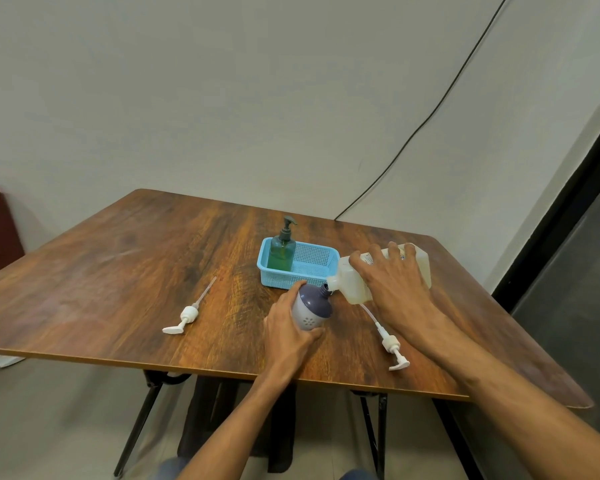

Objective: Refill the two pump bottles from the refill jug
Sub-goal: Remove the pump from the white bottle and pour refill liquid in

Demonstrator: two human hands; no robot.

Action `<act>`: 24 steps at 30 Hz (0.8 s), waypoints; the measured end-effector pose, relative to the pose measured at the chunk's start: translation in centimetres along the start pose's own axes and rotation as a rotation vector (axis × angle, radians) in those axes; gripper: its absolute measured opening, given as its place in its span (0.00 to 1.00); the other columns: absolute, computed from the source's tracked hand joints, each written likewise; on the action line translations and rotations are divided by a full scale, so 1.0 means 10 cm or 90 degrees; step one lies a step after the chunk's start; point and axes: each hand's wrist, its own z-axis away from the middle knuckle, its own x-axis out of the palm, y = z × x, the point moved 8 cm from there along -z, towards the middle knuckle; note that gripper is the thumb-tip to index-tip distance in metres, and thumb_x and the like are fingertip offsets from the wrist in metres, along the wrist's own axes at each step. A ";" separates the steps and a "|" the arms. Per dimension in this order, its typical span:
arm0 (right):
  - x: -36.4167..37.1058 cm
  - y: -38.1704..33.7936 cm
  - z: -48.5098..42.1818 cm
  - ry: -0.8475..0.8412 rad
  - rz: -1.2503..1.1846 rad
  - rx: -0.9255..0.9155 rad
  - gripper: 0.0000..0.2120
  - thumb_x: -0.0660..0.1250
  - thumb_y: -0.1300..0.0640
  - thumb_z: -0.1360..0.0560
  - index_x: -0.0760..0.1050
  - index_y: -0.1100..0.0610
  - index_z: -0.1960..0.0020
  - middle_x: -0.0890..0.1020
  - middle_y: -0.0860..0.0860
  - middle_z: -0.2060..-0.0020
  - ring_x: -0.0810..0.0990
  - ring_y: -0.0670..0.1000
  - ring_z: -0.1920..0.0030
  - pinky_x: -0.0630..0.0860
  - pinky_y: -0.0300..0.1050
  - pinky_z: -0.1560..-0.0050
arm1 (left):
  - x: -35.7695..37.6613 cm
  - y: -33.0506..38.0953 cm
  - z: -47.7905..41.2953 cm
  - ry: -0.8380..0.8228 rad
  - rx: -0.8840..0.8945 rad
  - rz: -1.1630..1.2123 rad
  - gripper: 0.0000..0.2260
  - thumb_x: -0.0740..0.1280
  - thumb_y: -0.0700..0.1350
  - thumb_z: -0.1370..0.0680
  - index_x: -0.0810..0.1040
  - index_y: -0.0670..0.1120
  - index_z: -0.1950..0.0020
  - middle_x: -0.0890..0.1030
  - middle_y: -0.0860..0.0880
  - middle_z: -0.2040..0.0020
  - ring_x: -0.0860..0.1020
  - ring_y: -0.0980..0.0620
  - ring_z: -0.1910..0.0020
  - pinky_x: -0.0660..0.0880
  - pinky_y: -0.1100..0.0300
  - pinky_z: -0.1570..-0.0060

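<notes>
So the left hand (288, 327) wraps the purple bottle (312, 306), tilted toward 2 o'clock. The right hand (392, 282) grips the tipped jug (352, 284) from above, fingers curled over its far edge, spout at the bottle's open neck. Narrow neck, bulky jug: one wobble or a fast tip probably floods the table (118, 271). A loose pump (392, 344) lies at 4 o'clock. The green bottle (282, 252) sits in the basket (284, 280) at 12.

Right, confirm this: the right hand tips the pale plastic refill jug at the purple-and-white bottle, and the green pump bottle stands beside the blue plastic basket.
Wrong in one point: the head view shows the green pump bottle standing inside the blue plastic basket, not beside it. The rest holds.
</notes>
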 end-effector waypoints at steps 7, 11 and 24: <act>0.01 0.00 -0.01 -0.007 0.027 0.003 0.35 0.73 0.49 0.27 0.58 0.49 0.26 0.70 0.57 0.30 0.68 0.64 0.31 0.62 0.67 0.31 | -0.01 0.01 0.01 -0.001 -0.007 -0.007 0.41 0.81 0.52 0.37 0.70 0.53 0.27 0.78 0.53 0.35 0.76 0.56 0.38 0.76 0.49 0.37; 0.00 -0.01 -0.03 -0.010 0.039 0.000 0.35 0.73 0.49 0.26 0.58 0.49 0.26 0.70 0.58 0.30 0.68 0.65 0.30 0.62 0.67 0.31 | -0.01 0.01 0.01 0.003 -0.013 -0.004 0.38 0.80 0.53 0.36 0.70 0.53 0.28 0.78 0.53 0.36 0.76 0.57 0.39 0.77 0.52 0.37; -0.12 -0.05 -0.02 -0.004 0.053 -0.022 0.32 0.70 0.51 0.23 0.58 0.51 0.25 0.69 0.59 0.29 0.67 0.65 0.30 0.61 0.67 0.30 | -0.01 0.00 0.01 -0.004 -0.025 0.012 0.40 0.77 0.59 0.38 0.69 0.55 0.27 0.78 0.54 0.36 0.77 0.55 0.38 0.76 0.46 0.37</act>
